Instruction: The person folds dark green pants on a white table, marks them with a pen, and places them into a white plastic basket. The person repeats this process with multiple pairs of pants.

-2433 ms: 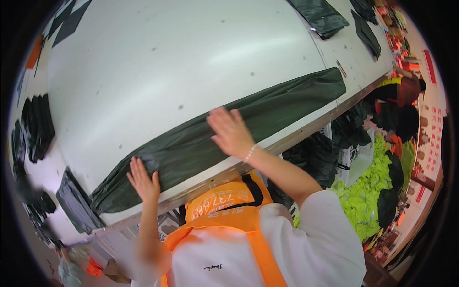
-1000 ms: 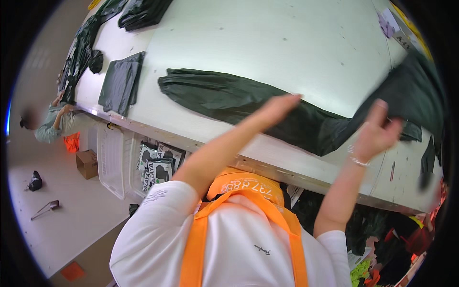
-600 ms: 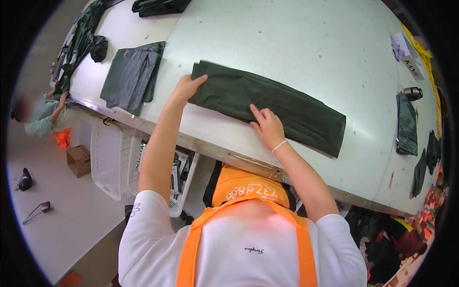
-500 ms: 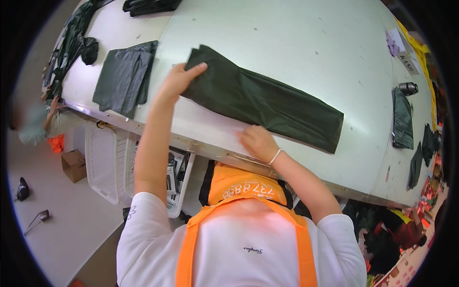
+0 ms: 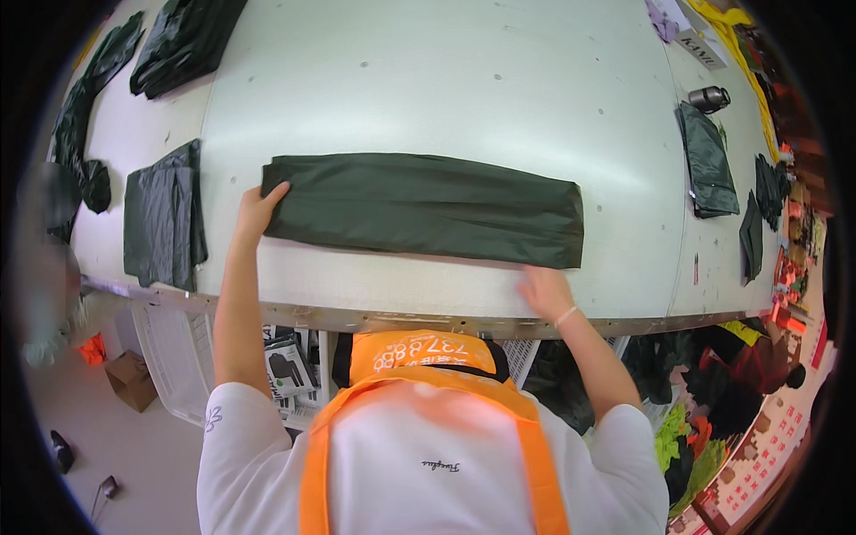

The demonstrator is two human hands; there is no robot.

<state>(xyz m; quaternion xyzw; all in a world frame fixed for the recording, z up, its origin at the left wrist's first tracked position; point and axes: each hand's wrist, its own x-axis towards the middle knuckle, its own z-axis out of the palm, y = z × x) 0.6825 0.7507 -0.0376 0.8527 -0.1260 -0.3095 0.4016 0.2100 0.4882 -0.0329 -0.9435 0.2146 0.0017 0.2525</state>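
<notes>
A long dark green garment (image 5: pixel 428 207), folded into a narrow strip, lies flat across the white table (image 5: pixel 428 80). My left hand (image 5: pixel 257 205) grips its left end, fingers curled over the corner. My right hand (image 5: pixel 544 290) is flat on the table just below the strip's lower right corner, fingers spread and blurred, with nothing in it. My orange cap and orange vest straps fill the lower middle of the view.
A folded dark stack (image 5: pixel 162 223) lies left of the strip, and more dark garments (image 5: pixel 183 40) lie at the far left. Dark pieces (image 5: pixel 709 160), a metal flask (image 5: pixel 710 98) and yellow cloth (image 5: pixel 733 27) sit at right. People stand at the left edge (image 5: pixel 45 267) and lower right (image 5: pixel 749 374).
The garment went from spread and lifted to a folded strip lying straight. My left hand stayed at its left end; my right hand slid right along the near edge.
</notes>
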